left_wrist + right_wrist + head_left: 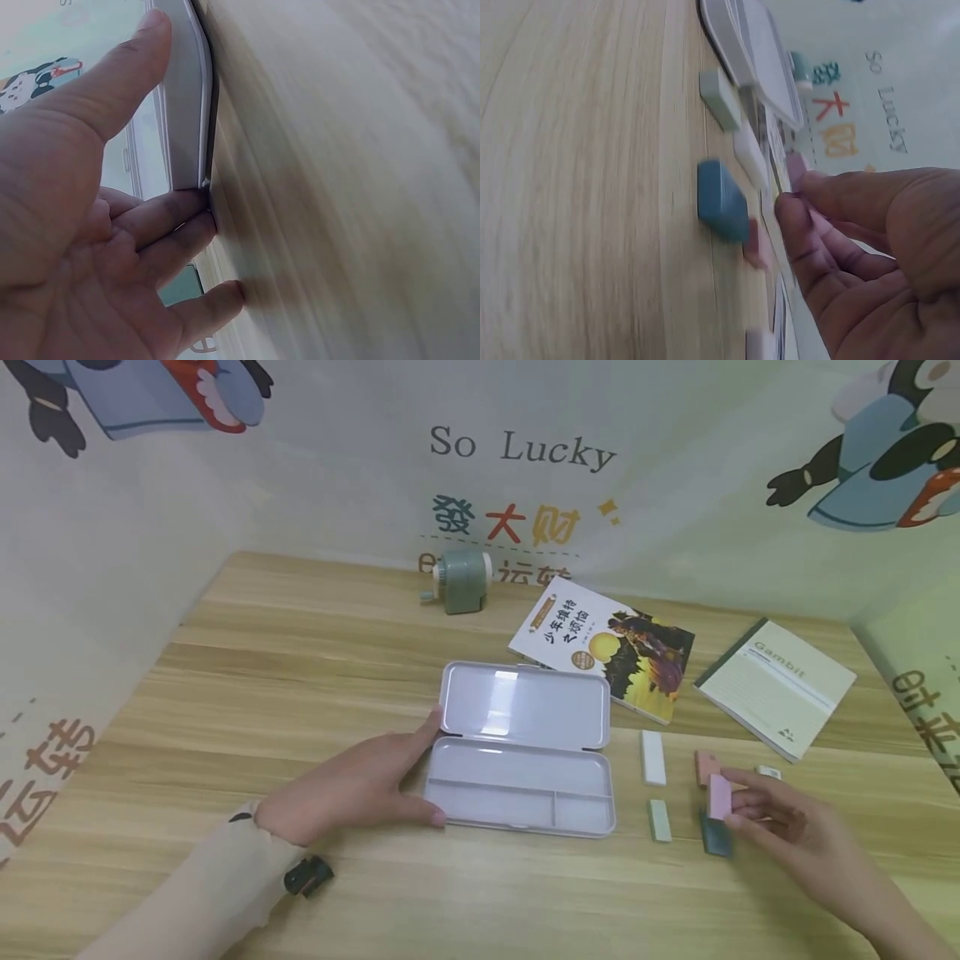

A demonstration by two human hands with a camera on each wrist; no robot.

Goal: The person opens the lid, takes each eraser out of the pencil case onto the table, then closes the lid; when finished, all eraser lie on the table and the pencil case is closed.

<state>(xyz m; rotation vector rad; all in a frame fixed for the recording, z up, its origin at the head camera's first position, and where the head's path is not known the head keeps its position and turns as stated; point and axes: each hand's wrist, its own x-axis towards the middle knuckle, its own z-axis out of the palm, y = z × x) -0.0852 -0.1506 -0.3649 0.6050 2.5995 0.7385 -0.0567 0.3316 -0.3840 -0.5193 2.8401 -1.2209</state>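
A white pencil case (521, 814) lies opened on the table, its lid (525, 706) folded back. My left hand (360, 781) holds it at the left end, the thumb by the front corner and the fingers towards the lid. In the left wrist view the thumb and fingers touch the case's side wall (185, 112). My right hand (795, 827) pinches a pink eraser (719, 797) between thumb and fingers, raised over a dark blue eraser (716, 837). Around it lie a reddish eraser (706, 767), a white eraser (653, 758), and a pale green eraser (660, 821).
A small white block (768, 772) lies behind the right hand. Past the case are a book (562, 618) with a picture cover and a notebook (780, 685). A green pencil sharpener (463, 581) stands by the printed backdrop (337, 485).
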